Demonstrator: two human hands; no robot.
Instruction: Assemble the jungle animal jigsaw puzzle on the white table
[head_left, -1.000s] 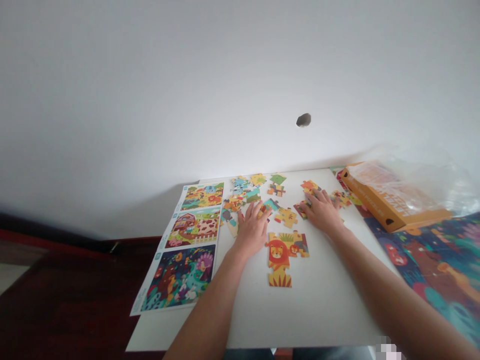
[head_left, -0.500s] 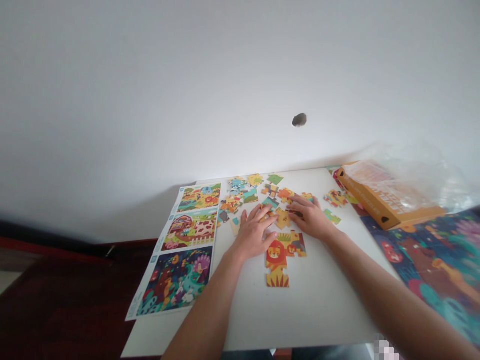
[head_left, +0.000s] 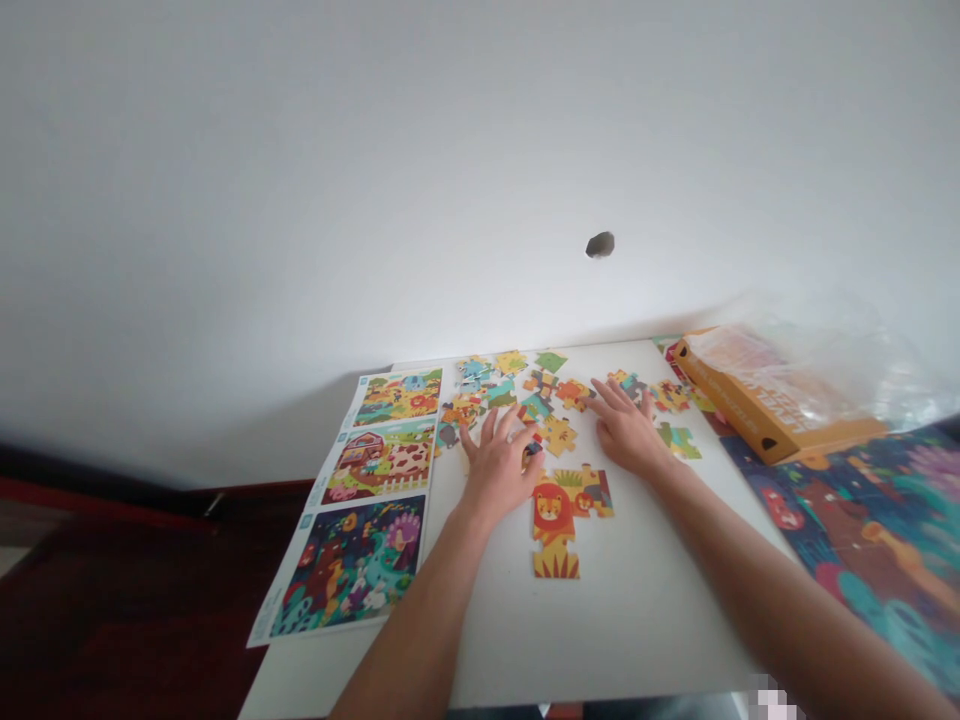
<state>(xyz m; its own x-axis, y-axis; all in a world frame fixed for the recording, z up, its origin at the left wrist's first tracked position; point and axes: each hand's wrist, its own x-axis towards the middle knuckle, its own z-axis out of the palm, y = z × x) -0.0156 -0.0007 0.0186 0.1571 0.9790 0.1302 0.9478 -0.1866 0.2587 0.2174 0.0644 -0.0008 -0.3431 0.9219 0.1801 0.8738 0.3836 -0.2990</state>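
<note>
Puzzle pieces point(head_left: 558, 436): right hand point(head_left: 628, 436) now splayed wider, no hold visible; left hand point(head_left: 498, 468) half-curled, grip unclear; near lion section point(head_left: 553, 512) no larger.

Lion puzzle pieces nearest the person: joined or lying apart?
Joined: the lion puzzle pieces meet edge to edge, with the lion's picture running across them.

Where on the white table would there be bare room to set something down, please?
The widest bare patch of the table lies between the joined lion pieces and the near edge. It extends between those pieces and the right forearm. Loose pieces crowd the far part, around the left hand and right hand.
</note>
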